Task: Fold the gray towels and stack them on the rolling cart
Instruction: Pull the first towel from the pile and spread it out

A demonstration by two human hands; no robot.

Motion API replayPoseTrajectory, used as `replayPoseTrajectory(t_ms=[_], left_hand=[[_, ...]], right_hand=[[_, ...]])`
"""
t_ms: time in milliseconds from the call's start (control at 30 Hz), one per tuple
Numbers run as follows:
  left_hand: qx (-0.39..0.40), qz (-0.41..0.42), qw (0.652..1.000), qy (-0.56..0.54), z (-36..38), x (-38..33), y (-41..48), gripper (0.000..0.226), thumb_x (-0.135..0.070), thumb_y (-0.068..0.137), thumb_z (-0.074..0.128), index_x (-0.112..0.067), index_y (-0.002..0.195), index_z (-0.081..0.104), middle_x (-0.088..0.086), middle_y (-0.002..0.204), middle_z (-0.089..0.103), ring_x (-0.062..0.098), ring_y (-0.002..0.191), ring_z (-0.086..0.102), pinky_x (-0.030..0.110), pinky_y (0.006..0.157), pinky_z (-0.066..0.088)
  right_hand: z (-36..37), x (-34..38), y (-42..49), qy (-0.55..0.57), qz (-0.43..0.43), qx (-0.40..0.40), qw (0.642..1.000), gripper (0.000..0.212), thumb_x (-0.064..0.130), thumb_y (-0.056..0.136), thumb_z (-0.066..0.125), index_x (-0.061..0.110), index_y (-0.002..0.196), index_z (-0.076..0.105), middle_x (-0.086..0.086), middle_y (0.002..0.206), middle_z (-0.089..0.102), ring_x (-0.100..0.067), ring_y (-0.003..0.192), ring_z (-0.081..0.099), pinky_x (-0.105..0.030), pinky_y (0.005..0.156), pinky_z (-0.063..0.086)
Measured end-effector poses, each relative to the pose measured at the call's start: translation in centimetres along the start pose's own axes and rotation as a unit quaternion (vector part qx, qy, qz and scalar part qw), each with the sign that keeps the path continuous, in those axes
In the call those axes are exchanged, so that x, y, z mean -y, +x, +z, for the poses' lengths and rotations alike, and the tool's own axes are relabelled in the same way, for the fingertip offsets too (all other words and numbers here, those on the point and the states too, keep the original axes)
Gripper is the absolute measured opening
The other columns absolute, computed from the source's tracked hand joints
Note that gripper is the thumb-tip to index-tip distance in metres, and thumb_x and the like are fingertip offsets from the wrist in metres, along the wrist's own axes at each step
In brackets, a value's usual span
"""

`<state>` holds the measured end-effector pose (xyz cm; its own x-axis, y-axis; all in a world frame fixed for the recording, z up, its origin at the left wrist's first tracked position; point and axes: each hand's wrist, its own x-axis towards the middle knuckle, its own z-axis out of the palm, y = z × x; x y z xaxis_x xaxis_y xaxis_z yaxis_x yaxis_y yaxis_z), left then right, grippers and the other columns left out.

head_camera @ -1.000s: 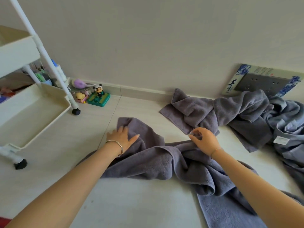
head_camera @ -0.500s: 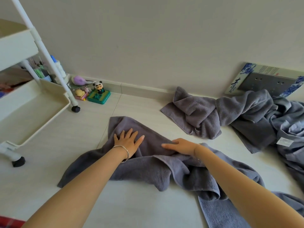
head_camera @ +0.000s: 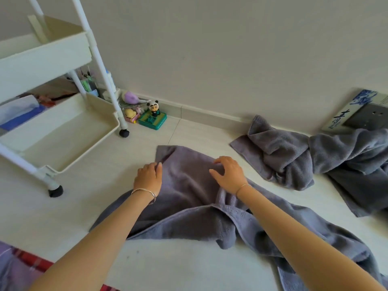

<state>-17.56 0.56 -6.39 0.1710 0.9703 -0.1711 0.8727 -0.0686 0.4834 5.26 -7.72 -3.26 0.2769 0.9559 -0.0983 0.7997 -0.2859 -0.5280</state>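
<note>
A gray towel (head_camera: 189, 187) lies partly spread on the pale floor in front of me, its far end flattened and its near part rumpled and trailing to the lower right. My left hand (head_camera: 148, 178) rests on the towel's left edge with fingers slightly bent. My right hand (head_camera: 228, 174) presses on the flattened far end with arched fingers and the thumb spread. Neither hand holds a fold of cloth that I can see. A heap of more gray towels (head_camera: 298, 156) lies at the right by the wall. The white rolling cart (head_camera: 100, 141) stands at the left, its lower tray bare.
Small toys, including a panda figure on a green base (head_camera: 153, 116), sit at the baseboard behind the cart. A blue-and-white box (head_camera: 357, 110) leans on the wall at the right. A cart caster (head_camera: 55, 191) stands near the towel's left side. Red plaid cloth (head_camera: 31, 261) shows at the bottom left.
My left hand slid from the towel's middle to its left edge. My right hand moved away from it toward the right side, and the far end now lies flatter.
</note>
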Motion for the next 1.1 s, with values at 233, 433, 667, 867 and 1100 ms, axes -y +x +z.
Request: replayPoseTrajectory(t_ms=[233,433,667,867,1100], left_hand=[[0.070,-0.098,0.978,-0.169,-2.1,-0.3,2.1,0.048,-0.038,0.100,0.031,-0.004,0.133,0.041,0.020,0.131,0.052,0.035,0.120,0.049,0.038,0.099,0.037],[0.145,-0.134,0.953,-0.230,-2.6,-1.2,3.2,0.042,-0.040,0.096,0.044,-0.005,0.092,0.065,0.015,0.102,0.066,0.031,0.098,0.060,0.032,0.087,0.044],[0.098,-0.039,0.955,-0.276,-3.2,0.5,3.1,0.009,-0.017,0.096,0.045,-0.021,0.089,0.050,0.003,0.079,0.056,0.022,0.076,0.051,0.035,0.074,0.046],[-0.153,0.059,0.936,-0.313,-7.8,1.9,5.0,0.007,-0.012,0.098,0.042,-0.011,0.091,0.043,-0.006,0.069,0.044,0.013,0.061,0.041,0.025,0.057,0.031],[-0.224,0.100,0.969,-0.026,-6.3,4.5,5.7,0.031,-0.023,0.092,0.052,-0.014,0.121,0.056,0.012,0.120,0.057,0.033,0.106,0.049,0.035,0.087,0.034]], right_hand=[[4.5,4.5,3.7,0.091,-0.003,0.022,0.996,0.053,0.044,0.085,0.063,0.017,0.129,0.048,-0.007,0.134,0.051,-0.026,0.126,0.044,-0.039,0.108,0.034],[4.8,3.8,6.7,0.167,0.172,0.079,0.968,0.070,0.059,0.081,0.059,0.018,0.136,0.041,-0.009,0.135,0.048,-0.030,0.130,0.036,-0.040,0.108,0.031],[3.5,2.3,6.8,0.000,0.053,0.164,0.985,0.034,0.049,0.085,0.061,0.018,0.072,0.053,-0.003,0.085,0.057,-0.026,0.092,0.052,-0.033,0.081,0.039],[-0.2,6.5,8.1,0.322,0.000,0.232,0.918,0.023,0.033,0.085,0.068,0.014,0.098,0.065,-0.005,0.095,0.072,-0.020,0.090,0.067,-0.031,0.080,0.053],[4.1,8.5,9.8,0.066,-0.007,-0.062,0.996,0.030,0.018,0.091,0.054,0.013,0.121,0.055,-0.010,0.128,0.053,-0.029,0.119,0.047,-0.038,0.100,0.038]])
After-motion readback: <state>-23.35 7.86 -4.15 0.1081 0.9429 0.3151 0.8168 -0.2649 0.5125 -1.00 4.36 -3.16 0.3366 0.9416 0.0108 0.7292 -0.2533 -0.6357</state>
